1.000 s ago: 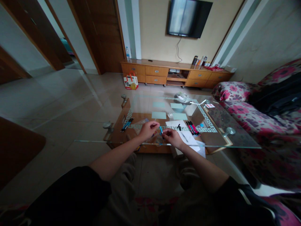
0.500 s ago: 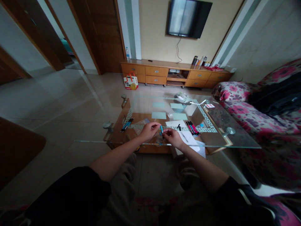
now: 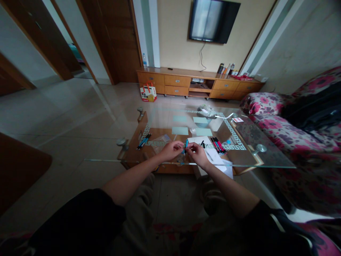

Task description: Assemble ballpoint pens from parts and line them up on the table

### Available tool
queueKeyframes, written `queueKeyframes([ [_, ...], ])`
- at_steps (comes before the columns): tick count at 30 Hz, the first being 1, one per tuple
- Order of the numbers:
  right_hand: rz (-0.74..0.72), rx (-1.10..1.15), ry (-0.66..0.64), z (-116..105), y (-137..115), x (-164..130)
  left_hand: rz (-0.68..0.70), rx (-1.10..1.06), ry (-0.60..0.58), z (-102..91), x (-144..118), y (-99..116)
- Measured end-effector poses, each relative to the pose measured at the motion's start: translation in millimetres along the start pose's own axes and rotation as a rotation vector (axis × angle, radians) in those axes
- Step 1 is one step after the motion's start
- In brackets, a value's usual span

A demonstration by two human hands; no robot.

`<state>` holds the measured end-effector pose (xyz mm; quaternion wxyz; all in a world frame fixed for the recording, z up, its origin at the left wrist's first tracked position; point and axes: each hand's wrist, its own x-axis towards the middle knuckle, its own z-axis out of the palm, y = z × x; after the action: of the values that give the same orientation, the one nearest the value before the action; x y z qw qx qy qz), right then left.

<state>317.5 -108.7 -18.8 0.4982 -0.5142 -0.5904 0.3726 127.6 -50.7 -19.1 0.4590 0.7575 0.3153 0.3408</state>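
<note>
A wall-mounted television (image 3: 214,20) is seen at 12 o'clock above a wooden cabinet (image 3: 198,84). A floral sofa (image 3: 293,135) is placed at 3 o'clock, and a small bag (image 3: 148,92) at 11 o'clock.

A small blue pen (image 3: 185,145), slim and tilted nearly upright, sits pinched between both hands just above the bench's near edge, left of centre.

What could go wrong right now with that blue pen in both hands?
1. The left hand and right hand pinch the blue pen only at the fingertips above the glass table; a slip might drop it near the front edge and onto the floor.
2. The red and black pens lie loose beside the right hand; a sideways move could scatter them.
</note>
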Motion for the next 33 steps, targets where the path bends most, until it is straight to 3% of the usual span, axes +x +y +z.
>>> queueKeyframes([
  [9,-0.008,0.021,-0.001,3,-2,0,-0.004,-0.041,-0.134,4.4,-2,-14],
  [22,-0.015,-0.012,-0.031,4,-1,-2,0.01,0.003,-0.109,2.5,-2,-9],
  [29,0.009,-0.412,0.18,-14,2,-1,-0.004,0.01,-0.007,0.6,-2,-8],
  [33,-0.03,-0.713,0.147,-30,5,0,-0.001,0.023,0.0,-0.5,-2,-8],
])
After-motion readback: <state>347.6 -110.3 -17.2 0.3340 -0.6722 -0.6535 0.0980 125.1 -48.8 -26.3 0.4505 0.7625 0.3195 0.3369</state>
